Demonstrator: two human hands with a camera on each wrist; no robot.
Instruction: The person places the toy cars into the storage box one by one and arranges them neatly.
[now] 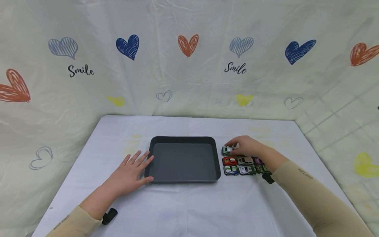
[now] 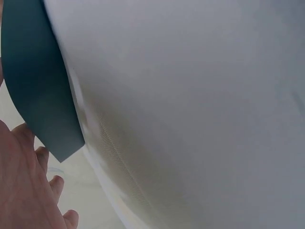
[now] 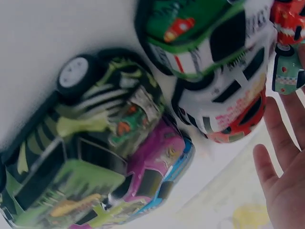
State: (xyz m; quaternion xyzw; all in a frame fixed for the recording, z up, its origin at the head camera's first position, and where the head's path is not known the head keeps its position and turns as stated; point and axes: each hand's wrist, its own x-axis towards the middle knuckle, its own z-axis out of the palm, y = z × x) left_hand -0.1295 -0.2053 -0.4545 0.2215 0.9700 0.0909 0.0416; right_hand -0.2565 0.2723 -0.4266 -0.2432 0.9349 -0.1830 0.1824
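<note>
One toy car [image 1: 226, 151] pinched in my right hand [image 1: 247, 145], my spread left hand [image 1: 129, 174] seemingly steadies the tray [image 1: 183, 164] by its left edge.

Dk gry tray [image 1: 183, 163], red car [image 1: 229, 161]

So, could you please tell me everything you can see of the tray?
The tray is dark grey and rectangular, with rounded corners, a low wall and a smooth, matte-looking base; metal or plastic, I cannot tell. It lies flat and empty on the white table, left of the toy cars. The left hand appears to touch its left side.
</note>
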